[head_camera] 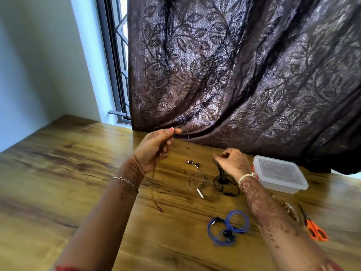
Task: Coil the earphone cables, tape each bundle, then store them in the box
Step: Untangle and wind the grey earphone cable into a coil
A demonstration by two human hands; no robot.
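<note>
- Blue earphones [228, 227] lie in loose loops on the worktop [58, 163], near the front edge; a white mark on the cable is too small to read.
- Orange-handled scissors [314, 225] lie at the right, blades pointing away, near the frame's right edge.
- A brownish object [289, 209] sits just left of the scissors, mostly hidden by the right forearm; cannot tell what it is.
- Wide bare wood on the left half of the worktop gives open room; its left edge meets the wall.
- Grey earphones [199, 182] with an inline remote lie mid-worktop in a loose tangle, buds toward the far side.
- Black earphones [222, 180] sit just right of the grey set, partly lifted, the lower loops on the wood.
- Right hand [232, 163]: fingertips pinch the top of the black cable; part of the cable is hidden behind the hand.
- Clear plastic box [279, 175], lid on, stands right of that hand and close to the curtain; contents blurred.
- Left hand [156, 147], raised and well apart from the right, has its fingers curled round a thin brown earphone cable [154, 184]; the tail hangs down to the plug end at the wood, and the top is lost against the curtain.
- Dark leaf-patterned curtain [244, 65] drapes onto the far worktop edge.
- Window frame [115, 65] shows at the far left, mostly covered.
</note>
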